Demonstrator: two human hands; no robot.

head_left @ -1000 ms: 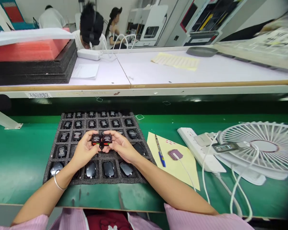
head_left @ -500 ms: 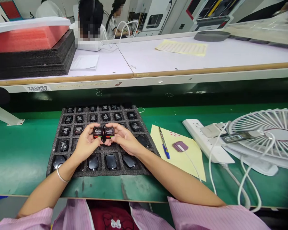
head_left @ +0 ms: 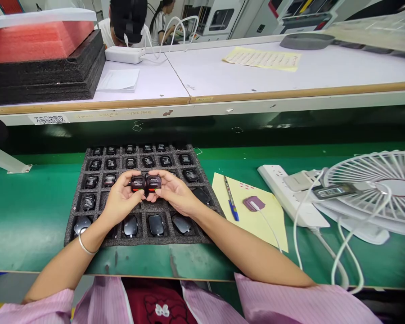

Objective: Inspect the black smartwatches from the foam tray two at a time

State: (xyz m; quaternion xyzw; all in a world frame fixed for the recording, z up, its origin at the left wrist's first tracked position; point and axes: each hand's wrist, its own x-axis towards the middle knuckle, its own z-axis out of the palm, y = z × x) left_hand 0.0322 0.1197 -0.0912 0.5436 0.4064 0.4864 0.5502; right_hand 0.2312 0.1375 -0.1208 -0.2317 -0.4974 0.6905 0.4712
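Two small square black devices like smartwatch bodies, screens lit with lines of text and a coloured strip, are held side by side over the tray. My left hand (head_left: pixel 123 193) pinches the left watch body (head_left: pixel 138 182) between thumb and fingers. In my right hand (head_left: pixel 175 191) is the right watch body (head_left: pixel 154 182), gripped the same way. Beneath them lies a dark grey foam tray (head_left: pixel 79 191) with square pockets. Many pockets hold similar black watch bodies (head_left: pixel 155 224), some with text showing, the front ones with dark screens. My hands and forearms hide part of the tray.
Right of the tray, a yellow sheet (head_left: pixel 273 220) carries a pen (head_left: pixel 231 198) and a purple charging pad (head_left: pixel 254 204). Further right are a white power strip (head_left: pixel 290 193), cables and a white fan (head_left: pixel 374 193). Foam blocks (head_left: pixel 40 45) sit on the raised shelf; people work behind it.
Both hands still hold the two watch bodies close together, nearly in place. The coloured strips on their screens look different. The camera view has shifted slightly.
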